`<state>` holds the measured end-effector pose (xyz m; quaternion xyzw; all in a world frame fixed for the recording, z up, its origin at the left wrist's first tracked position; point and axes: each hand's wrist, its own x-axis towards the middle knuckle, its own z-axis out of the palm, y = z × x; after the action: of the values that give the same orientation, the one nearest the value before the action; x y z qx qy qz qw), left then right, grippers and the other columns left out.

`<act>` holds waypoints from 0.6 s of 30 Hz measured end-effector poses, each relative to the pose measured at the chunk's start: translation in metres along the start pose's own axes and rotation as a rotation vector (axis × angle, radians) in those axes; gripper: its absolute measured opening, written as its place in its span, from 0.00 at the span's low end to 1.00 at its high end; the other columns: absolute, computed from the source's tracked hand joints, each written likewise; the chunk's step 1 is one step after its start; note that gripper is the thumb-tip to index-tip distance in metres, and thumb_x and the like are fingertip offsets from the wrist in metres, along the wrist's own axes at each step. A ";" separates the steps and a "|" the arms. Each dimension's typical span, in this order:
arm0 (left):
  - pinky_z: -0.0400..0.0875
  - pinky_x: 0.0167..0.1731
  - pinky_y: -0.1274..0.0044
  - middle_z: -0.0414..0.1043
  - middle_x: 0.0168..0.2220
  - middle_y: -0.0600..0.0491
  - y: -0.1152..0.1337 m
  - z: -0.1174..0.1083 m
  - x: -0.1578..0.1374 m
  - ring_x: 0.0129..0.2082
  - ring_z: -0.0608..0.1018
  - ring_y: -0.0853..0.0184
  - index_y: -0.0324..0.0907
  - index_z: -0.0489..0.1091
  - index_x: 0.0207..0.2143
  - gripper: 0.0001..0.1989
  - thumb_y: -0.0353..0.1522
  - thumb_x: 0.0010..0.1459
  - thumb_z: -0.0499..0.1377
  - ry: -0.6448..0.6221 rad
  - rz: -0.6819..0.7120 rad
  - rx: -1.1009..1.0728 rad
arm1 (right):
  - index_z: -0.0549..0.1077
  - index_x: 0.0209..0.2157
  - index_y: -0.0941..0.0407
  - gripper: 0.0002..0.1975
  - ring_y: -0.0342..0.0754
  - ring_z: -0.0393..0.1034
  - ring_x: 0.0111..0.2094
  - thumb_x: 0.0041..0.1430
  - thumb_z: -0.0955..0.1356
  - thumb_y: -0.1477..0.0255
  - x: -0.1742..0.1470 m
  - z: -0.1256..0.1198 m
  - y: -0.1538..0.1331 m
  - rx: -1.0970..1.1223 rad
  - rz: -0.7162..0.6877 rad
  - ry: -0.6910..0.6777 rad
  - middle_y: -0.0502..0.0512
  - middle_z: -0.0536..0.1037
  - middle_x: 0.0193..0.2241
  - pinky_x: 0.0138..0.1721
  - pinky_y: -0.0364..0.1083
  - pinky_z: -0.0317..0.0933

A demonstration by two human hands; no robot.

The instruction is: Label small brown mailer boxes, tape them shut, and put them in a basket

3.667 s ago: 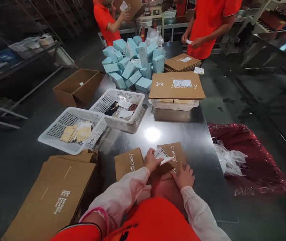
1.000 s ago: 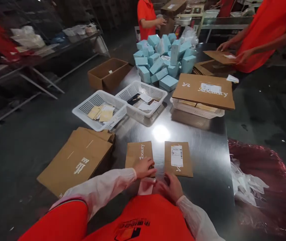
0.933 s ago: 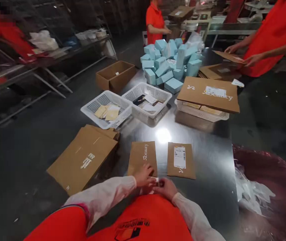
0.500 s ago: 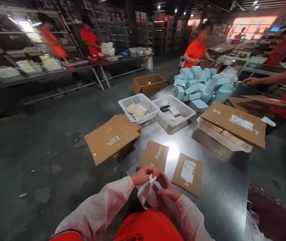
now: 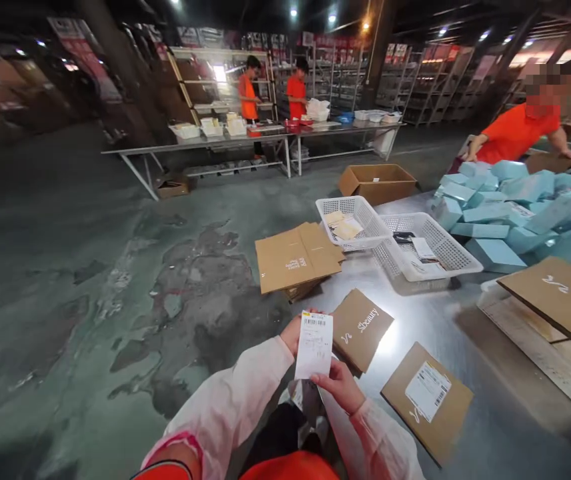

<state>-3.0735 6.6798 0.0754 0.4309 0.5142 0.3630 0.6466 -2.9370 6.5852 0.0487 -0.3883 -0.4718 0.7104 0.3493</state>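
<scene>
A white shipping label [image 5: 314, 350] with a barcode and printed lines is held up over the table's near edge. My left hand [image 5: 292, 335] grips its upper left side, with the fingers mostly hidden behind the paper. At the lower right corner, my right hand [image 5: 341, 387] pinches the label between thumb and fingers. Just beyond my hands lies a stack of flat brown cardboard mailers [image 5: 363, 327] printed "beauty". To the right rests another cardboard mailer [image 5: 448, 430] bearing its own stuck-on label.
Flat cardboard boxes [image 5: 290, 260] overhang the metal table's [image 5: 365, 427] left edge. Two white baskets [image 5: 385, 243] hold cards and papers. Light blue boxes [image 5: 495, 257] are heaped behind a covered basket at right. A co-worker [image 5: 520, 137] in orange stands beyond; an open carton [image 5: 378, 187] sits behind.
The view has swung left. The white paper, bunched and low between my hands before, is now raised and flat, its printed side facing me.
</scene>
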 end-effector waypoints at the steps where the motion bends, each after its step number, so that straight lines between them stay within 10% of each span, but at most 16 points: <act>1: 0.77 0.43 0.65 0.78 0.43 0.44 0.004 -0.011 0.002 0.46 0.80 0.58 0.41 0.65 0.29 0.13 0.37 0.63 0.48 0.037 0.004 0.030 | 0.77 0.37 0.55 0.25 0.55 0.75 0.42 0.40 0.78 0.55 0.000 0.002 -0.002 0.033 0.019 -0.007 0.57 0.82 0.40 0.51 0.58 0.65; 4: 0.74 0.49 0.61 0.77 0.45 0.43 0.019 -0.053 0.001 0.50 0.78 0.55 0.40 0.69 0.33 0.04 0.32 0.57 0.56 0.145 0.032 0.148 | 0.76 0.31 0.56 0.23 0.51 0.75 0.34 0.35 0.80 0.57 0.000 0.008 -0.005 0.112 0.086 0.040 0.54 0.82 0.32 0.41 0.51 0.67; 9: 0.48 0.67 0.62 0.66 0.61 0.48 0.032 -0.096 -0.034 0.66 0.59 0.55 0.45 0.75 0.45 0.21 0.25 0.46 0.61 0.141 0.312 0.362 | 0.73 0.26 0.57 0.22 0.43 0.68 0.25 0.38 0.79 0.55 0.004 0.022 -0.012 0.189 0.109 0.258 0.51 0.78 0.25 0.28 0.44 0.62; 13: 0.66 0.54 0.64 0.77 0.45 0.46 -0.001 -0.073 -0.052 0.49 0.76 0.55 0.41 0.76 0.44 0.22 0.39 0.45 0.67 -0.199 0.263 0.212 | 0.71 0.26 0.56 0.26 0.47 0.69 0.27 0.38 0.76 0.49 0.007 0.023 -0.014 0.098 0.041 0.443 0.53 0.77 0.26 0.33 0.49 0.66; 16: 0.69 0.37 0.70 0.75 0.28 0.50 -0.032 -0.042 -0.051 0.30 0.75 0.63 0.37 0.75 0.28 0.22 0.47 0.40 0.68 -0.217 0.020 0.052 | 0.74 0.31 0.56 0.31 0.54 0.73 0.34 0.32 0.77 0.47 0.000 0.009 -0.018 -0.282 -0.065 0.729 0.58 0.79 0.32 0.40 0.54 0.68; 18: 0.67 0.35 0.73 0.74 0.25 0.51 -0.047 -0.024 -0.048 0.28 0.73 0.65 0.37 0.74 0.25 0.22 0.48 0.41 0.67 -0.239 -0.011 0.029 | 0.77 0.38 0.57 0.32 0.56 0.74 0.37 0.37 0.75 0.46 -0.009 0.001 -0.023 -0.445 -0.036 0.675 0.61 0.80 0.36 0.40 0.54 0.69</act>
<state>-3.1057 6.6227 0.0461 0.4776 0.4411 0.2980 0.6989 -2.9304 6.5843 0.0725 -0.6575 -0.4796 0.4173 0.4044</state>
